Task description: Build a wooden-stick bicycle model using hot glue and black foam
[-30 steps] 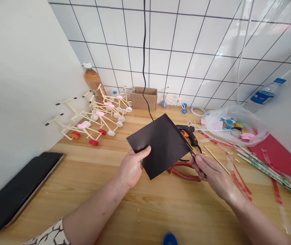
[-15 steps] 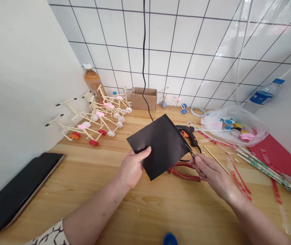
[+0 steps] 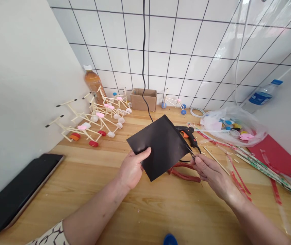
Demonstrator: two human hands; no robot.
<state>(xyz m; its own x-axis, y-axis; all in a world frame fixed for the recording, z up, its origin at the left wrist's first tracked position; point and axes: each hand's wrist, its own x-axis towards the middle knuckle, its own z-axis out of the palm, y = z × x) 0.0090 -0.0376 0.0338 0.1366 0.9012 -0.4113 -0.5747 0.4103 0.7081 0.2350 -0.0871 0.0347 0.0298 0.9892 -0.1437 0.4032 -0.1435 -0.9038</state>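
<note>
My left hand (image 3: 133,168) grips a square black sheet (image 3: 158,146) by its lower left edge, thumb on top and fingers hidden beneath. At the sheet's right corner, my right hand (image 3: 208,168) is closed around small scissors (image 3: 192,155), whose thin blade lies along that edge. A narrow strip on the right edge looks partly separated from the rest. Below the sheet, red-handled pliers (image 3: 186,175) rest on the table, partly covered. Behind it lies a black glue gun (image 3: 190,134) with an orange trigger.
Several stick-built bicycle models (image 3: 84,115) stand at the left, near a tea bottle (image 3: 93,80). A cardboard box (image 3: 143,99) is by the wall. At the right are a plastic bag of caps (image 3: 233,127), sticks, red sheets (image 3: 283,156) and a water bottle (image 3: 261,95). A black case (image 3: 20,190) lies at left.
Almost nothing differs. The view has tilted very slightly; both hands, the black sheet and the scissors keep nearly the same positions.
</note>
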